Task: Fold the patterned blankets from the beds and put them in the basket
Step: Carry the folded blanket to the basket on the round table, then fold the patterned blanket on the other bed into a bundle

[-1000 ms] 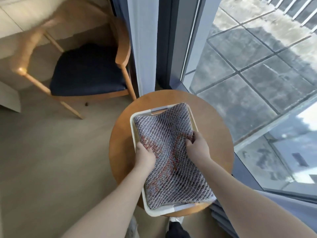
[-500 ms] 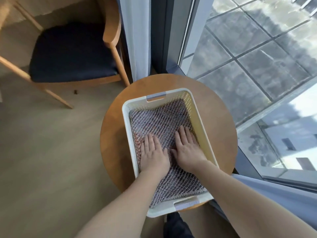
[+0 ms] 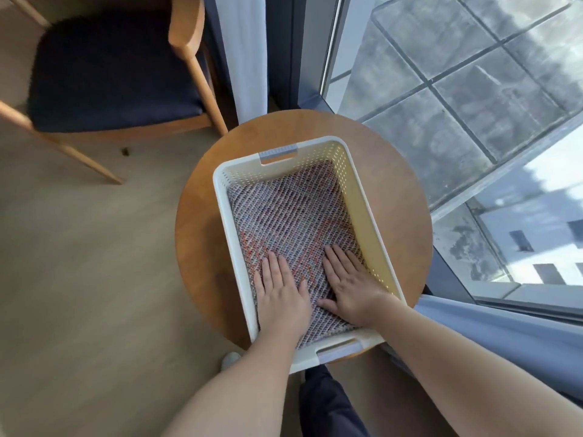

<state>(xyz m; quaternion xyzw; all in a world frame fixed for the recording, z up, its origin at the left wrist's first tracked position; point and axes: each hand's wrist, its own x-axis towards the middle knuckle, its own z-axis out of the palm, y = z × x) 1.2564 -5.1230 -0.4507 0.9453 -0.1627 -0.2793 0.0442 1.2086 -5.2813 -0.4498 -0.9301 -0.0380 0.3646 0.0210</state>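
A folded patterned blanket (image 3: pixel 290 216), grey with reddish flecks, lies flat inside the white perforated basket (image 3: pixel 235 247). The basket stands on a round wooden table (image 3: pixel 388 184). My left hand (image 3: pixel 280 294) rests palm down on the near left part of the blanket, fingers extended. My right hand (image 3: pixel 350 285) lies flat on the near right part, fingers spread a little. Neither hand grips the cloth. The blanket's near edge is hidden under my hands and wrists.
A wooden chair (image 3: pixel 186 36) with a dark blue seat stands at the back left. A white curtain (image 3: pixel 243 52) and a tall window frame (image 3: pixel 303 48) lie behind the table. Glass (image 3: pixel 473 89) runs along the right. Pale floor (image 3: pixel 79 279) spreads to the left.
The blanket, held above the basket a second ago, has gone down into it. My hands let go, flattened on it and slid toward the near end.
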